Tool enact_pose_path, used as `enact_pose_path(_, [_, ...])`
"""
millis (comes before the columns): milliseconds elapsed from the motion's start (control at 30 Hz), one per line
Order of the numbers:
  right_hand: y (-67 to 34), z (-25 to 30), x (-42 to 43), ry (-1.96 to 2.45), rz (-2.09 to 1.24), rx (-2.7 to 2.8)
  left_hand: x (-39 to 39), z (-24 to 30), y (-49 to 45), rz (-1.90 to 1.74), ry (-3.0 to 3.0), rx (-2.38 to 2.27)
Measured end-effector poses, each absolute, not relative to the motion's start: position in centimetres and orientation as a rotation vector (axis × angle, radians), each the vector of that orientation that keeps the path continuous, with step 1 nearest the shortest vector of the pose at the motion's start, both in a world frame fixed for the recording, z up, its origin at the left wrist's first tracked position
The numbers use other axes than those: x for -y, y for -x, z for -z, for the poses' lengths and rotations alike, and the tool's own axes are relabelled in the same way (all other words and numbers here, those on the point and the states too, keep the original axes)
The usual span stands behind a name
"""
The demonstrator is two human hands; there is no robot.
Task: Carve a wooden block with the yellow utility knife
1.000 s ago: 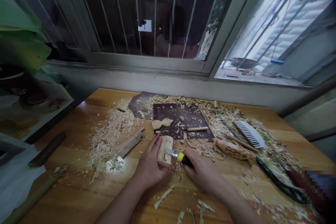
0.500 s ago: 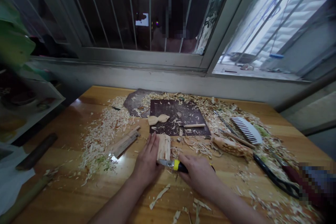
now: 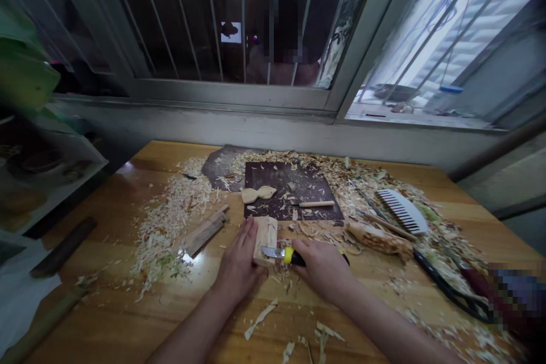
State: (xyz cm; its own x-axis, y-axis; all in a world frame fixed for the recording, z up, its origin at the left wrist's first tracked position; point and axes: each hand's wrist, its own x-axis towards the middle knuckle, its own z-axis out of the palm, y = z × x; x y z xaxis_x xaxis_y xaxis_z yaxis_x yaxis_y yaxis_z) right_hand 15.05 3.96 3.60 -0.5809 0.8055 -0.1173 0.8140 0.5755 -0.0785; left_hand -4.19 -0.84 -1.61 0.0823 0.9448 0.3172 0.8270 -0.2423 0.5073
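My left hand [image 3: 238, 261] grips a pale wooden block [image 3: 266, 237] from its left side and holds it on the wooden table [image 3: 115, 307]. My right hand [image 3: 323, 267] is closed on a carving knife [image 3: 283, 254] with a yellow and black handle. The knife's blade lies across the near end of the block. Wood shavings [image 3: 170, 216] lie thick around both hands.
A dark mat [image 3: 294, 196] behind the block carries a small carved piece [image 3: 258, 194] and a thin stick [image 3: 314, 203]. A white comb [image 3: 402, 211], a carved handle [image 3: 377, 239] and black scissors [image 3: 447, 290] lie to the right; wood strips [image 3: 205, 230] and a dark bar [image 3: 62, 245] to the left.
The knife blade slid down to the near end of the block and has come back up onto it. The view shifted slightly.
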Motion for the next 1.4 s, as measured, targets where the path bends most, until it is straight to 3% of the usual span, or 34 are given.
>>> enact_pose_path(300, [-15.0, -3.5, -4.7, -1.388, 0.114, -2.739, 0.7, 1.5, 4.0, -0.918, -2.136, -1.828])
enact_pose_path(700, [-16.4, -3.8, -6.1, -1.717, 0.084, -2.655, 2.0, 0.9, 3.3, -0.958, -1.959, -1.768])
enact_pose_path(1033, [-15.6, -6.6, -2.5, -1.328, 0.249, -2.76, 2.0, 1.0, 3.3, -0.976, -1.983, -1.772])
enact_pose_path(1400, [-15.4, -6.7, -2.1, -1.366, 0.162, -2.73, 1.8, 0.3, 3.2, -0.951, -1.991, -1.793])
